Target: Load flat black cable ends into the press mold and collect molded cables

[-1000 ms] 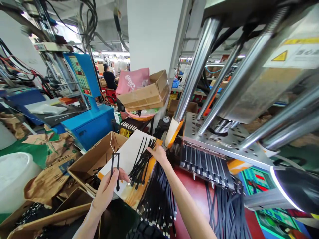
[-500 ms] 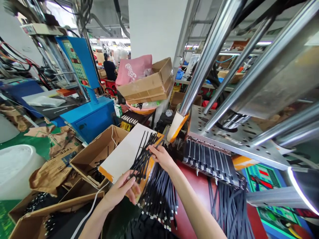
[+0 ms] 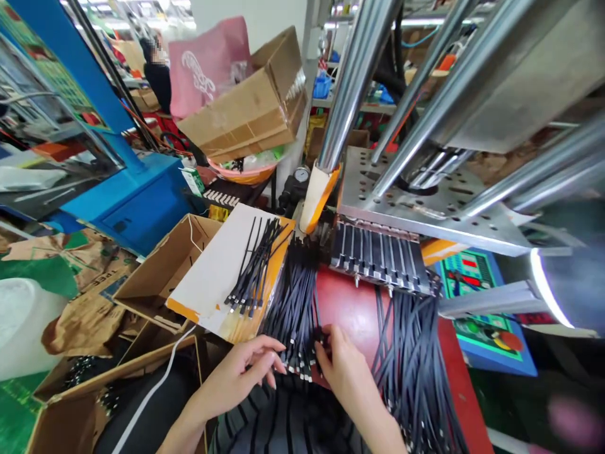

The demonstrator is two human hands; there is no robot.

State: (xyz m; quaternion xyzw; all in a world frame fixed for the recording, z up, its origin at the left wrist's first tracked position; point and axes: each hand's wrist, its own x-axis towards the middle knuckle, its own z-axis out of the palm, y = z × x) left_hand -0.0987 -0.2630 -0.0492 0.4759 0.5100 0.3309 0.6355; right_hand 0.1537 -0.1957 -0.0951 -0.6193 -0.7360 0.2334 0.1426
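A dense bundle of flat black cables (image 3: 295, 296) with light metal plug ends lies in front of me. My left hand (image 3: 253, 372) is beside the plug ends at its lower left, fingers apart and holding nothing visible. At the bundle's lower right edge, my right hand (image 3: 343, 362) has its thumb and fingers closed on a black cable end, partly hidden by the fingers. A smaller group of black cables (image 3: 255, 271) rests on a white board (image 3: 203, 277) with an orange-taped edge, left of the bundle.
A metal press plate (image 3: 425, 217) on steel columns stands at right, above a fixture (image 3: 378, 255) holding a row of cables. More black cables (image 3: 418, 366) lie on the red tabletop (image 3: 350, 302). Cardboard boxes (image 3: 151, 284) stand left; a control panel (image 3: 482, 302) sits right.
Both hands have left the cables on the white board and come down towards me. My right hand is now at the large bundle's plug ends. The camera view has tilted down and shifted.
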